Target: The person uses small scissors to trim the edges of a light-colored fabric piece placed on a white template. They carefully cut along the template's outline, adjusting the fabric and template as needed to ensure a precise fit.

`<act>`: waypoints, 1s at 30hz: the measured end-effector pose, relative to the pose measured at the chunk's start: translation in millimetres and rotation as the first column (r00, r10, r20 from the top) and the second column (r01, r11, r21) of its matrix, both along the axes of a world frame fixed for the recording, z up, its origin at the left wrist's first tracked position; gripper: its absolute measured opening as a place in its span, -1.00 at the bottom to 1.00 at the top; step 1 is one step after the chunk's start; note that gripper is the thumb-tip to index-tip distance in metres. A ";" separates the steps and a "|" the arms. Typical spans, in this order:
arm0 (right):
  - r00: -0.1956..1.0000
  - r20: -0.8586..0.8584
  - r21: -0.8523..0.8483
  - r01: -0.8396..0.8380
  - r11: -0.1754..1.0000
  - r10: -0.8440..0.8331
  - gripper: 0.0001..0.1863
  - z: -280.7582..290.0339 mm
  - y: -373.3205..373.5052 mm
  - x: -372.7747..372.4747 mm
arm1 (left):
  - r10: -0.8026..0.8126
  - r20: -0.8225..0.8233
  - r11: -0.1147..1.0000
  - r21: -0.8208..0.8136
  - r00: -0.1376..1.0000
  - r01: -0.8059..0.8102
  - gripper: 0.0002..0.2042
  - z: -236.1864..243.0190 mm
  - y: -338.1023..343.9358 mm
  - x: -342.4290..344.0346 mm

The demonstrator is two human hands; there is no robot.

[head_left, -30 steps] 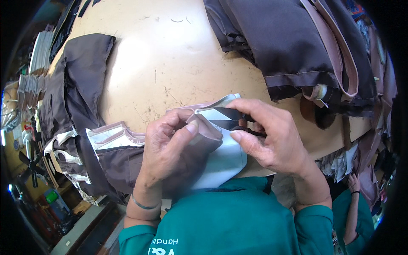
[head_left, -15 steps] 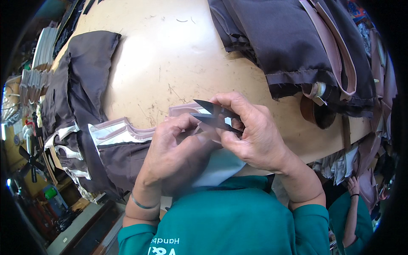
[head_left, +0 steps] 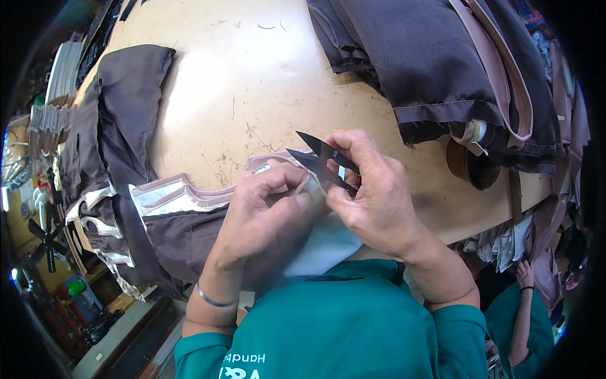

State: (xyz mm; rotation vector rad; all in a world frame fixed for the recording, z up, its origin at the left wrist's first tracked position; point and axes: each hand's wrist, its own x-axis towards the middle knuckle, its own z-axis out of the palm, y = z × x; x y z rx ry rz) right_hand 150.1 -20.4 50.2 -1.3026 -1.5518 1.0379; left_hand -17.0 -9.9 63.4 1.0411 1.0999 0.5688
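My right hand (head_left: 382, 196) grips black thread snips (head_left: 310, 163) by their bows, with the two blades apart and pointing left. Just left of the blades, my left hand (head_left: 255, 211) pinches the edge of a sewn piece, where a thin pale strip stands up between its fingers. Dark brown cloth (head_left: 183, 237) with pink-trimmed, white-backed edging spreads leftward from under this hand. Pale cloth (head_left: 328, 246) hangs below both hands, against my green shirt. Whether the blades touch the pale strip, I cannot tell.
Folded dark brown cloth (head_left: 435, 63) with a pink strap (head_left: 514, 95) lies at the far right. A brown roll (head_left: 470, 165) sits below it. More brown cloth (head_left: 126, 104) drapes over the table (head_left: 252, 76) at left. At lower right appears another person's arm (head_left: 522, 316).
The snips have shifted a little up and away from the pinched edge. A pale strip now shows more between my left fingers, which stay closed.
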 end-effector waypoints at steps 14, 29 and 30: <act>0.925 -0.368 -0.279 -0.211 0.937 0.098 -0.57 9.1 0.2 -3.4 | 0.030 -0.027 0.979 0.202 0.999 -0.024 -0.90 3.0 -15.9 -10.9; 0.823 -0.565 -0.368 -0.316 0.874 0.060 -0.50 13.5 -6.6 -31.6 | 0.375 -0.393 0.608 0.788 0.840 0.097 -0.77 17.2 -29.4 -12.8; 0.825 -0.563 -0.394 -0.319 0.862 0.048 -0.49 16.3 -6.3 -31.9 | 0.374 -0.422 0.613 0.781 0.826 0.122 -0.78 17.5 -29.9 -13.9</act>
